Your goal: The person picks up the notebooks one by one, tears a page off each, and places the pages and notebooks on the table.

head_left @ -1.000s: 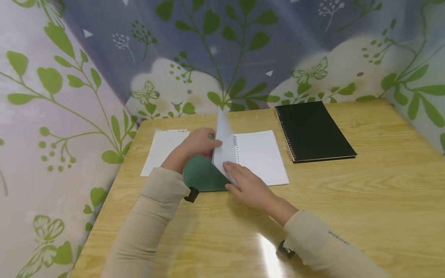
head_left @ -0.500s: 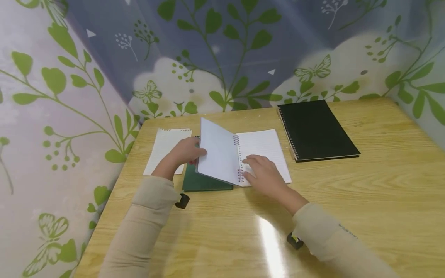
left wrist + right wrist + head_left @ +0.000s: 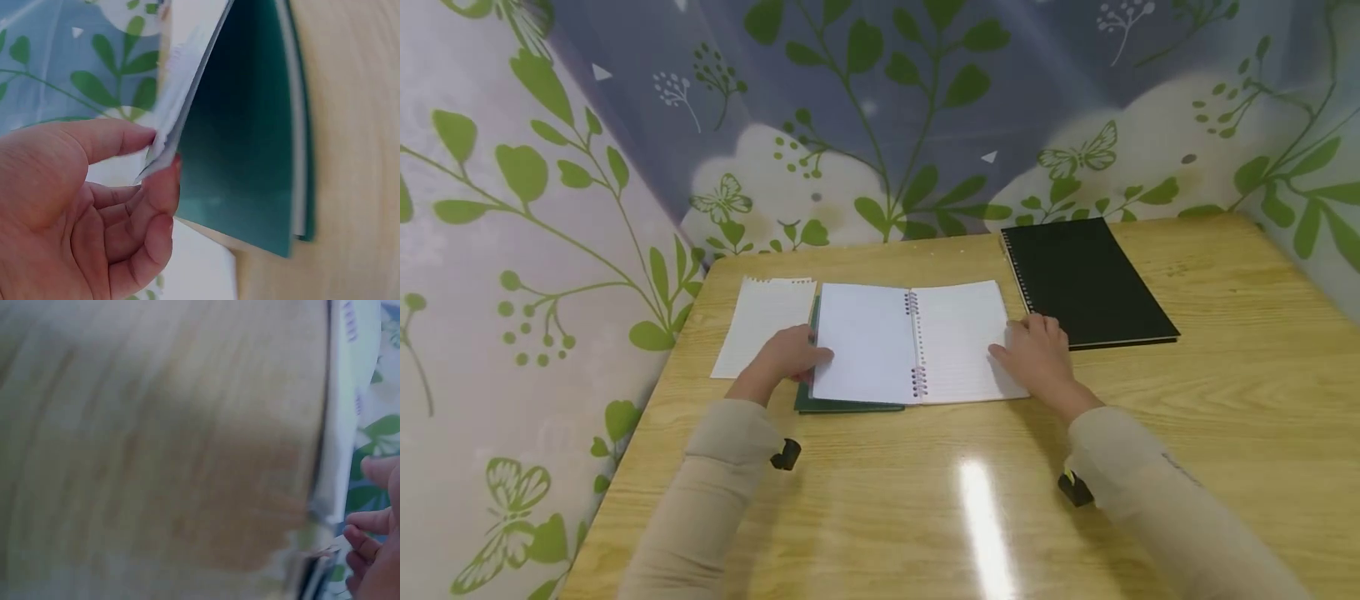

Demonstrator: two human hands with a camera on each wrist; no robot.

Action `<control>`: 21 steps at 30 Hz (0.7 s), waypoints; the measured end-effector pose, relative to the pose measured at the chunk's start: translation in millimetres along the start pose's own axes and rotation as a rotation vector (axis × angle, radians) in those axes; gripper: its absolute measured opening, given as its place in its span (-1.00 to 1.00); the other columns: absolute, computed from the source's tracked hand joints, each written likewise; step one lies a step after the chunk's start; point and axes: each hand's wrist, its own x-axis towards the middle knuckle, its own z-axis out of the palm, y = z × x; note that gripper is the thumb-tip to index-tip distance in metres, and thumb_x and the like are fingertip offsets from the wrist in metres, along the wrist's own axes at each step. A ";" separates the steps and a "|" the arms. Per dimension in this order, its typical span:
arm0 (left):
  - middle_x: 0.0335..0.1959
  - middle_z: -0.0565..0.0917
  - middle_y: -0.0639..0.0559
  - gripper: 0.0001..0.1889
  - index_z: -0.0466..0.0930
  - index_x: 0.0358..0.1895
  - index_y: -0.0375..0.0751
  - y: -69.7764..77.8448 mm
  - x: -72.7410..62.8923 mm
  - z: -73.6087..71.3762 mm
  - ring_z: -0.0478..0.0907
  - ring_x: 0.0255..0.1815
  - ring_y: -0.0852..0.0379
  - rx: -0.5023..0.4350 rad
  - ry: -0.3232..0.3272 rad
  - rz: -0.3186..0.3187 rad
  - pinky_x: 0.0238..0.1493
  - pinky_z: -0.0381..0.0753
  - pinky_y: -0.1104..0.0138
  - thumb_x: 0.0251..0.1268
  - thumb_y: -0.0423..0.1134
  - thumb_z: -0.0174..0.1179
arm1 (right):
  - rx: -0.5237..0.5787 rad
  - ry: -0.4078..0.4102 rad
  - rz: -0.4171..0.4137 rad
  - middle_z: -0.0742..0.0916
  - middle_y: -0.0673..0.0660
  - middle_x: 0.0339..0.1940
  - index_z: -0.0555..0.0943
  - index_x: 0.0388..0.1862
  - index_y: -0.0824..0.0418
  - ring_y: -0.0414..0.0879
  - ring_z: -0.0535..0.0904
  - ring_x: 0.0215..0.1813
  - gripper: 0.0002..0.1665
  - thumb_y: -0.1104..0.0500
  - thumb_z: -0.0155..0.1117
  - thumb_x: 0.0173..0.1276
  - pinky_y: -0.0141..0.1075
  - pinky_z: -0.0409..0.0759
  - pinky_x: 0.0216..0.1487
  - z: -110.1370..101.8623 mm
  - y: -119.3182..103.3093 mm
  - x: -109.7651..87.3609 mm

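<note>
A spiral notebook lies open on the table, with a plain white left leaf (image 3: 868,346) and a lined right page (image 3: 962,333). My left hand (image 3: 788,353) pinches the outer edge of the left leaf; in the left wrist view, thumb (image 3: 128,134) and forefinger meet on it. Under that leaf lies a green notebook (image 3: 853,407), mostly hidden in the head view; its green cover (image 3: 244,162) fills much of the left wrist view. My right hand (image 3: 1039,354) is at the right page's outer edge, its thumb and fingers apart in the right wrist view.
A loose lined sheet (image 3: 762,321) with a torn top edge lies left of the notebooks. A large black spiral notebook (image 3: 1086,279) lies to the right, close to my right hand. Behind the wooden table (image 3: 895,500) rises a leaf-patterned wall (image 3: 820,83).
The raised left leaf has swung down leftward with my left hand and now lies nearly flat over the green notebook. My right hand has moved from the leaf across the binding to the right edge.
</note>
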 end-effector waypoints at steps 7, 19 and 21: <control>-0.15 0.63 -0.17 -0.09 0.13 0.34 -0.32 -10.3 13.1 24.3 0.59 -0.36 0.07 0.207 0.063 -0.088 -0.32 0.50 0.27 0.11 0.32 0.07 | 0.036 -0.061 0.003 0.18 0.44 0.32 0.21 0.27 0.55 0.33 -0.09 0.35 -0.14 -0.17 0.00 0.35 0.19 -0.09 0.31 10.1 8.7 9.4; 0.02 0.57 -0.21 -0.13 0.17 0.32 -0.26 -5.2 14.2 33.8 0.48 -0.33 0.04 0.348 0.097 -0.133 -0.33 0.47 0.23 0.09 0.31 0.11 | 0.043 -0.134 0.048 0.13 0.45 0.34 0.16 0.27 0.60 0.34 -0.15 0.36 -0.08 -0.16 0.08 0.31 0.19 -0.14 0.32 9.7 6.8 19.3; -0.04 0.59 -0.19 -0.15 0.21 0.30 -0.27 -3.3 13.5 33.7 0.49 -0.34 0.03 0.374 0.111 -0.126 -0.36 0.46 0.24 0.10 0.31 0.10 | 0.041 -0.129 0.048 0.14 0.45 0.33 0.17 0.27 0.60 0.34 -0.15 0.36 -0.09 -0.15 0.07 0.32 0.19 -0.14 0.32 10.5 6.4 20.4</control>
